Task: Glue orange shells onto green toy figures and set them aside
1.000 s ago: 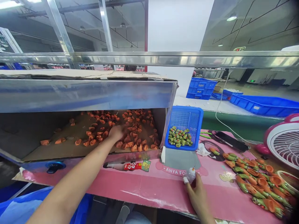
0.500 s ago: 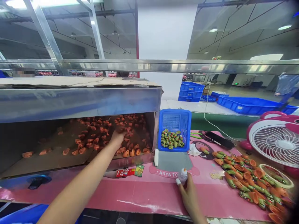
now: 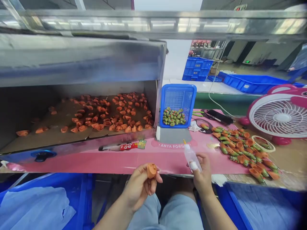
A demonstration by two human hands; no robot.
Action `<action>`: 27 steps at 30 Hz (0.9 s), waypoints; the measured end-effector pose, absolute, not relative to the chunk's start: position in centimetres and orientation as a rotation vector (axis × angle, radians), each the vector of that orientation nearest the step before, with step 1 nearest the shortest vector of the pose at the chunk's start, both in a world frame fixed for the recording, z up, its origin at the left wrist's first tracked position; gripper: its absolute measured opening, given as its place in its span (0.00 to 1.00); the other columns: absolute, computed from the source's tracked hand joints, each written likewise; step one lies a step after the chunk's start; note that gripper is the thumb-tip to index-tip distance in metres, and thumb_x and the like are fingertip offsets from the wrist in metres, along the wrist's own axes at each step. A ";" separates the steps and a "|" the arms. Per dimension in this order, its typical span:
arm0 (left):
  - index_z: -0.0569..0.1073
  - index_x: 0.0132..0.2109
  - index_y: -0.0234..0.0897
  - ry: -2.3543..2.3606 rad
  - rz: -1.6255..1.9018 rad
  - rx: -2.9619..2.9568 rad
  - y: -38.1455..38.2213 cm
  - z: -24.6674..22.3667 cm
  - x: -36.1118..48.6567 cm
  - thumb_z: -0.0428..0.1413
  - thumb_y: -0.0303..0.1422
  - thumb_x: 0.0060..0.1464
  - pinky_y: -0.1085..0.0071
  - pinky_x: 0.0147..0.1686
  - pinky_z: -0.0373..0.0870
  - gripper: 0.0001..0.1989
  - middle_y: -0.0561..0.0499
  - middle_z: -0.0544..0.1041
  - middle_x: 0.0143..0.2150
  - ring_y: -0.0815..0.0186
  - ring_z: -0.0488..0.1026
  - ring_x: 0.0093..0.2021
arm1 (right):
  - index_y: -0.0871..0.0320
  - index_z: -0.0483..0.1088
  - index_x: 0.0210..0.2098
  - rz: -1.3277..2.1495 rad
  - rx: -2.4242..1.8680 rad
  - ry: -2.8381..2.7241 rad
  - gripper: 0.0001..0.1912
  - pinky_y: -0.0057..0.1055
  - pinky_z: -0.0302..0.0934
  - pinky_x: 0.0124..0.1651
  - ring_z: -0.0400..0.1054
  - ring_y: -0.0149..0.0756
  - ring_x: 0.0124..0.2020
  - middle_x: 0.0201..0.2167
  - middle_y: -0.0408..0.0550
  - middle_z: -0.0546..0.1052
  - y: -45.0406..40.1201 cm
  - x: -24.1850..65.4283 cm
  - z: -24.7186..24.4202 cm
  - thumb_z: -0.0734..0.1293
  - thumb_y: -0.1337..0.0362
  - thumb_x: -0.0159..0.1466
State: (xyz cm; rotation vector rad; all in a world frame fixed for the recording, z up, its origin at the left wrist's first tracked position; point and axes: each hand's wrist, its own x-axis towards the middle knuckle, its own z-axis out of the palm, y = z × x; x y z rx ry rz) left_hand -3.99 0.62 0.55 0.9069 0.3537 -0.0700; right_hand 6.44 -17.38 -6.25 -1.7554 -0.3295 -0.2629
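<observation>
My left hand [image 3: 140, 185] is closed on a small orange cup-shaped piece [image 3: 151, 171], held up between thumb and fingers in front of the table edge. My right hand [image 3: 202, 174] grips a clear squeeze bottle [image 3: 190, 156] with a thin yellowish tip, tilted up to the left; a white wrap covers a fingertip. Many more orange pieces [image 3: 103, 123] lie inside the metal-fronted box at left. A blue basket [image 3: 195, 95] behind my hands holds small green painted pieces [image 3: 174, 117]. To the right, joined orange-and-green pieces [image 3: 240, 147] lie in a spread pile.
A pink fan [image 3: 280, 116] stands at the right, near a white ring [image 3: 272, 148]. A dark phone-like object [image 3: 219, 117] lies behind the pile. Blue bins [image 3: 82, 198] with cloth flank my legs below the table. A metal rail [image 3: 153, 25] crosses above.
My left hand has come out of the box with an orange piece and is now before the table edge. My right hand has raised and tilted the bottle. The view has dipped.
</observation>
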 end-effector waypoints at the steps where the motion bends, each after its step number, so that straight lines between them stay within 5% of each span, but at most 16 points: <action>1: 0.68 0.30 0.31 0.367 -0.117 0.905 0.1 0.1 -4.3 0.52 0.31 0.47 0.82 0.11 0.48 0.06 0.51 0.72 0.20 0.79 0.58 0.12 | 0.57 0.57 0.39 -0.243 -1.752 -0.335 0.17 0.28 0.58 0.25 0.63 0.33 0.25 0.28 0.45 0.67 -17.7 5.5 -5.5 0.61 0.55 0.54; 10: 0.66 0.36 0.34 0.407 -0.142 1.058 -1.4 -0.5 -4.9 0.52 0.32 0.49 0.81 0.15 0.52 0.06 0.55 0.69 0.23 0.79 0.57 0.16 | 0.58 0.66 0.37 -0.305 -1.735 -0.307 0.16 0.29 0.61 0.29 0.64 0.35 0.29 0.30 0.47 0.70 -19.4 0.4 -0.6 0.67 0.59 0.50; 15: 0.66 0.35 0.35 0.343 -0.130 1.168 -1.5 -0.2 -5.0 0.51 0.33 0.50 0.79 0.17 0.55 0.06 0.54 0.70 0.23 0.77 0.60 0.17 | 0.60 0.66 0.37 -0.406 -1.638 -0.311 0.19 0.30 0.59 0.24 0.64 0.36 0.25 0.28 0.49 0.70 -19.8 -1.1 0.1 0.65 0.53 0.51; 20: 0.66 0.34 0.35 0.296 -0.101 1.227 -1.8 -0.4 -5.0 0.51 0.32 0.51 0.77 0.19 0.58 0.05 0.52 0.71 0.27 0.74 0.62 0.20 | 0.61 0.66 0.42 -0.712 -1.759 -0.676 0.21 0.27 0.52 0.18 0.59 0.32 0.19 0.21 0.45 0.66 -19.5 -2.5 1.4 0.67 0.58 0.51; 27: 0.67 0.34 0.36 0.275 -0.108 1.257 -1.8 -0.4 -5.0 0.51 0.32 0.50 0.77 0.19 0.58 0.04 0.51 0.70 0.28 0.73 0.63 0.22 | 0.61 0.64 0.44 -0.645 -1.798 -0.843 0.22 0.28 0.50 0.17 0.58 0.31 0.17 0.17 0.42 0.62 -19.2 -2.8 0.8 0.65 0.57 0.52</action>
